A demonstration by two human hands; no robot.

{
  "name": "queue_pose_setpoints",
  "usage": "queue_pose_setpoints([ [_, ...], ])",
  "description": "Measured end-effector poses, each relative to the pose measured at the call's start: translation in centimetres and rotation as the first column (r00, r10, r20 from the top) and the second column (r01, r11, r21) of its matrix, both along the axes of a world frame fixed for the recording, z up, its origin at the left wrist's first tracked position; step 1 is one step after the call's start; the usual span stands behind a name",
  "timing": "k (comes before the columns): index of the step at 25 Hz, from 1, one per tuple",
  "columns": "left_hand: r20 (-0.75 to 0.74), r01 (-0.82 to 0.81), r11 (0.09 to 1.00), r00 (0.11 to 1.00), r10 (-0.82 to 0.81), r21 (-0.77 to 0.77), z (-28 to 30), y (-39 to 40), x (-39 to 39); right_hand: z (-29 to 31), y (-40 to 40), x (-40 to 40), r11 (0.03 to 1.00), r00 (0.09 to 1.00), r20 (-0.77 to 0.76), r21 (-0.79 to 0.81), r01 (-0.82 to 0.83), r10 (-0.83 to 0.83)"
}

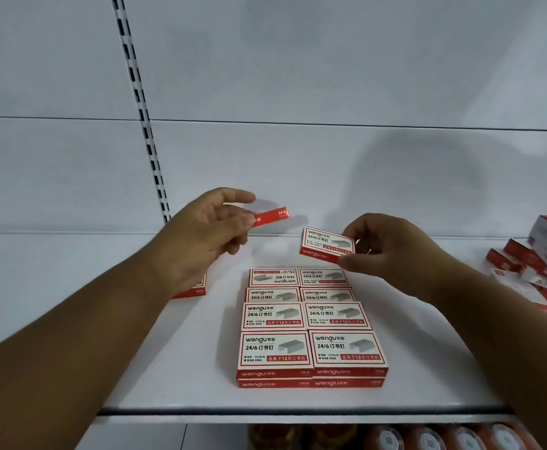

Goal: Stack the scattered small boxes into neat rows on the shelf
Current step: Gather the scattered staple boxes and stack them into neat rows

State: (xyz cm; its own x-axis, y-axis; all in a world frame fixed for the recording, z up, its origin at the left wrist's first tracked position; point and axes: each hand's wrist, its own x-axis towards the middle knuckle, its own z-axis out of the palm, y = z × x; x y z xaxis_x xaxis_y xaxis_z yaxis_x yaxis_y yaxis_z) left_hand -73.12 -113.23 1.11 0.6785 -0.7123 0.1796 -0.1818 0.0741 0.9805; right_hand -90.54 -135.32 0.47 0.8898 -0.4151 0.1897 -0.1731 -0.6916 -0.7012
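The stacked boxes (pixel 311 323) in the middle of the shelf (pixel 168 368) look like thin printed cardboard, red and pale cream, with a slight sheen on their red near edges. The box (pixel 270 216) held in the left hand (pixel 200 235) shows a glossy red side that catches light; the box (pixel 327 244) in the right hand (pixel 395 251) has the same printed card face. The shelf looks like smooth, painted white metal with a soft, satin finish. The back panel (pixel 330 76) is smooth, matt white. The slotted upright (pixel 142 115) at far left looks like painted metal. The loose boxes (pixel 538 261) at right are glossy printed card.
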Motion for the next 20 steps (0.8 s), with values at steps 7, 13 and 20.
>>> queue_pose_setpoints([
  [7, -0.487, -0.064, 0.972, 0.871, -0.056, -0.227, -0.4, -0.4, 1.4, -1.0, -0.4, 1.0, 0.995, 0.997, 0.068, 0.088, 0.042, -0.048],
  [13, -0.549, -0.037, 0.975, 0.831, -0.092, -0.219, -0.4, -0.7, 1.3, -1.7, -0.5, 0.4, 0.997, 0.999, 0.031, 0.065, -0.029, 0.027],
  [20, -0.158, 0.067, 0.995, 0.986, -0.055, 0.071, -0.5, -1.2, -0.5, -1.4, -0.7, -0.8, 0.990, 0.992, -0.035, 0.074, -0.118, 0.121],
])
